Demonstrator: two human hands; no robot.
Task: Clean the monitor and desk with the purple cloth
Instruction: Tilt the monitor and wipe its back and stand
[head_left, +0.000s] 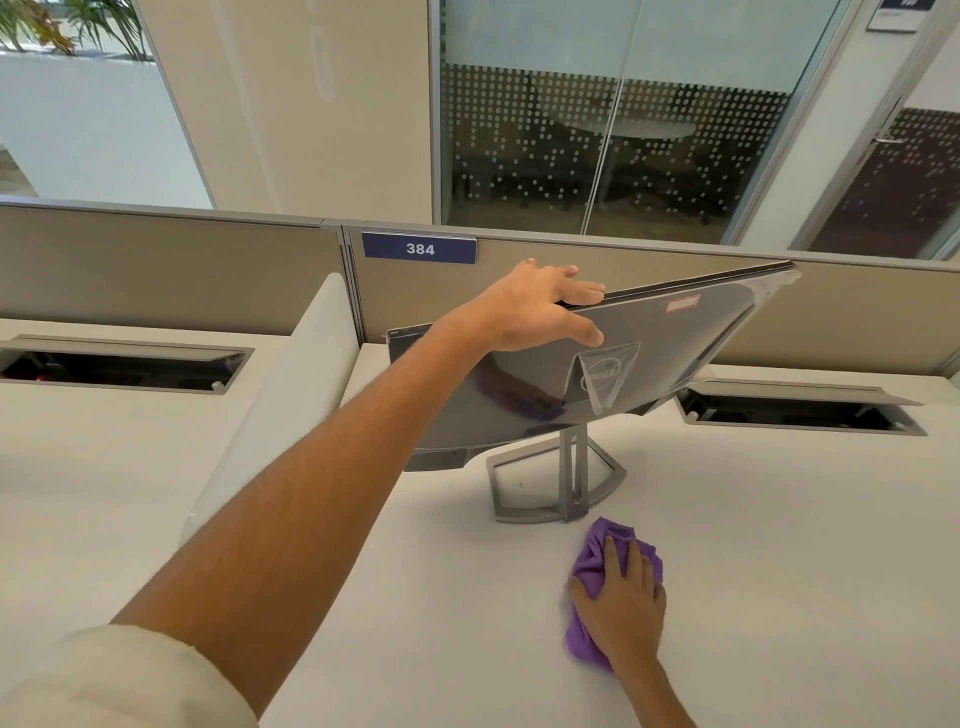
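Note:
A grey monitor (670, 353) stands on its metal stand (571, 483) with its back turned toward me and tilted. My left hand (540, 309) grips its top left edge, fingers over the rim and thumb on the back. The purple cloth (597, 561) lies bunched on the white desk (415, 597) just in front of the stand. My right hand (623, 603) presses flat on the cloth, covering most of it. The screen side is hidden.
Beige partition panels (208, 265) with a blue "384" sign (419, 248) run behind the desk. Open cable hatches sit at left (119, 364) and right (800, 410). A white divider (280, 400) separates the neighbouring desk on the left. Glass walls stand beyond.

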